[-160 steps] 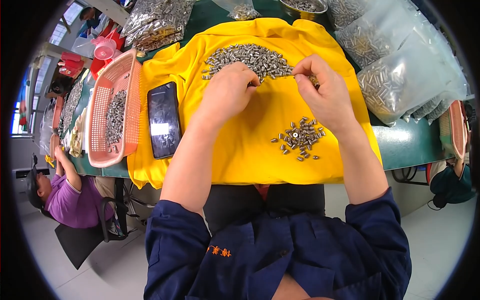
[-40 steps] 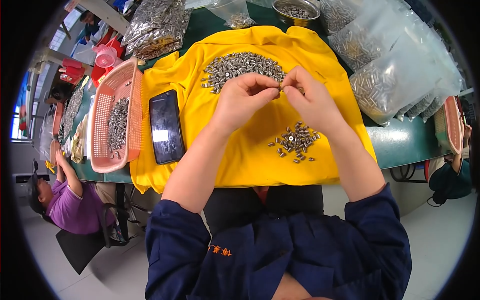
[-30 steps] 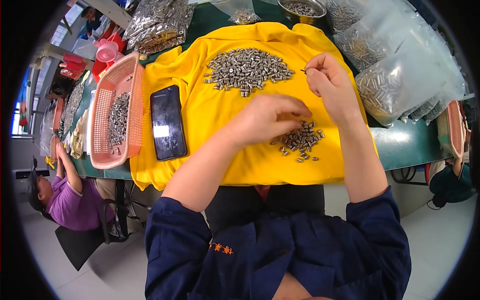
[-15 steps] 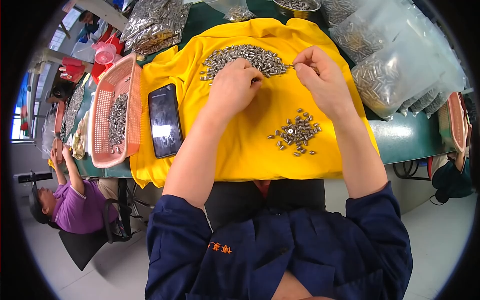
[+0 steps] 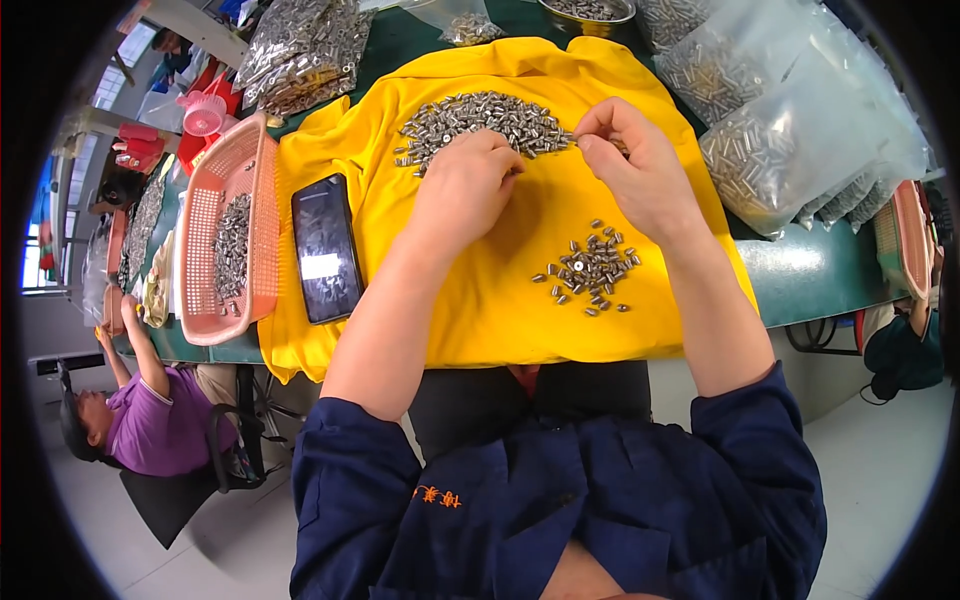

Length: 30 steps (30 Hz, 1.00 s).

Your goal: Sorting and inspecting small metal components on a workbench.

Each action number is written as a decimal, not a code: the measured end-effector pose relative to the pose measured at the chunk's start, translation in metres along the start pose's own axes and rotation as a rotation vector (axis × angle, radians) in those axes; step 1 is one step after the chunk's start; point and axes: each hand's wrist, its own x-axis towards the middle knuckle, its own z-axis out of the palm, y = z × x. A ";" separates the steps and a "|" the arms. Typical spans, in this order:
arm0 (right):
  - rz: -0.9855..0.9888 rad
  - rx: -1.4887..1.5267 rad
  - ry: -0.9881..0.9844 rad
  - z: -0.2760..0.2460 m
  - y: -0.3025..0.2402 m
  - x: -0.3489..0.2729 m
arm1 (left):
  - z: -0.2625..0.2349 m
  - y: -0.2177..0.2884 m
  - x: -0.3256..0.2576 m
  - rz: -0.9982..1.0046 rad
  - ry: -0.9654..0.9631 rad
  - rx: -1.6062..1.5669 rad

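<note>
A heap of small grey metal cylinder parts (image 5: 500,118) lies on a yellow cloth (image 5: 480,300). At its near edge, my left hand (image 5: 470,185) is closed, fingers curled downward; what they hold, if anything, is hidden. My right hand (image 5: 640,165) pinches at the heap's right edge, thumb and forefinger together around a small metal part, barely visible. Greyish bits also show under its curled fingers. Below the right hand sits a smaller, looser group of short metal parts (image 5: 595,268), one of them standing with its hole up.
Left of the cloth's heap are a black phone (image 5: 327,250) and a pink plastic basket (image 5: 262,290) holding more metal parts. Bags of parts (image 5: 750,160) crowd the right; another bag (image 5: 305,55) and a metal bowl (image 5: 590,22) stand behind. A person in purple (image 5: 165,425) sits at left.
Both hands remain near the heap, the left a little lower in the picture. The whole scene has shifted slightly left. The smaller group looks the same.
</note>
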 end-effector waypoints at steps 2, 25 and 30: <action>-0.001 -0.003 -0.002 -0.001 0.000 0.000 | 0.001 0.000 0.001 0.050 0.009 -0.023; -0.015 0.000 -0.119 0.005 -0.008 -0.007 | -0.003 0.010 0.000 -0.472 -0.057 -1.495; -0.036 0.027 -0.139 0.006 -0.007 -0.008 | -0.002 0.012 0.000 -0.455 -0.077 -1.510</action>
